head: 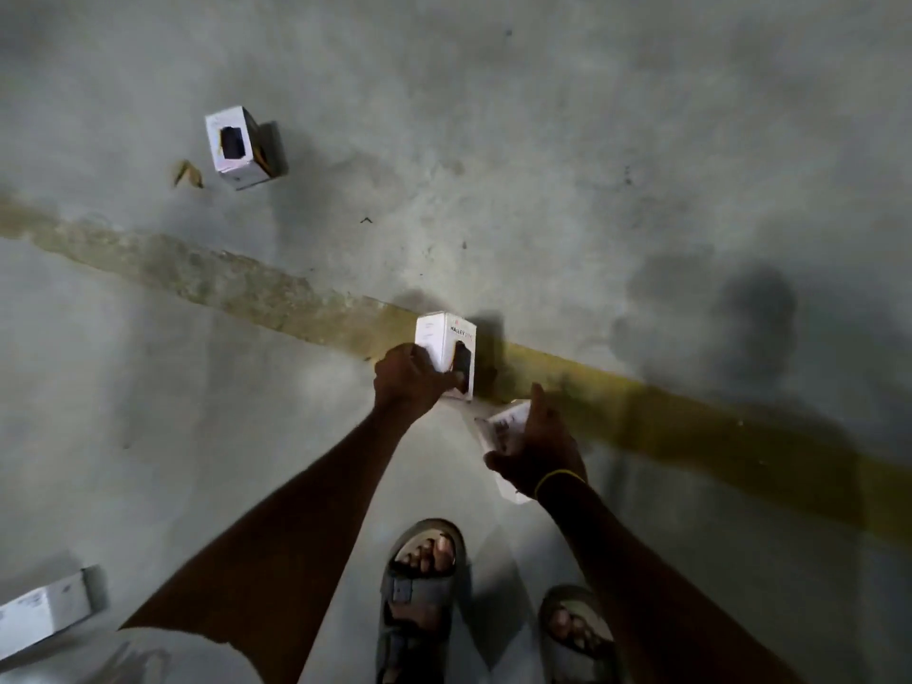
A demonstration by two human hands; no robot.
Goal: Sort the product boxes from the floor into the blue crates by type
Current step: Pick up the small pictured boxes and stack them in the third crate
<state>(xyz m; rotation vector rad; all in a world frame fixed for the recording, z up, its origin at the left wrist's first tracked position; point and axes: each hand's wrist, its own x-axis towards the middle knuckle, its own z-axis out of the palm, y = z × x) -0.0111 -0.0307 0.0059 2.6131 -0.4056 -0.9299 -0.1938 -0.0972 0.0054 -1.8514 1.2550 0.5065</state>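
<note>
Step in hand: pick-up. I judge this as collection of boxes from the floor [567,140], before any sorting; the blue crates are not in view, so drop-off cannot be planned from here.

Left hand [409,375]: arm stretched forward and down; fingers curled round the left face of the standing box [446,348], thumb across its front. That box stands upright on the yellow line [691,417], just ahead of the sandals [419,599]; I cannot tell whether its base has left the floor.

Right hand [540,454]: held near, just right of the left hand; fingers wrapped round a second box [501,429], which is tilted and clear of the floor; forefinger extended along its upper edge; a yellow band [560,478] sits at the wrist.

Boxes left to collect: a far box [237,148] well off to the far left, beside a small yellow scrap [186,174]; a near box [42,617] lying flat at the near left edge.

Next move, as I judge it: lift the standing box straight up with a firm grip; compare its print with the second box to settle type; then locate the crates. Both hands are full, so the two boxes on the floor must probably wait for a later pass.
</note>
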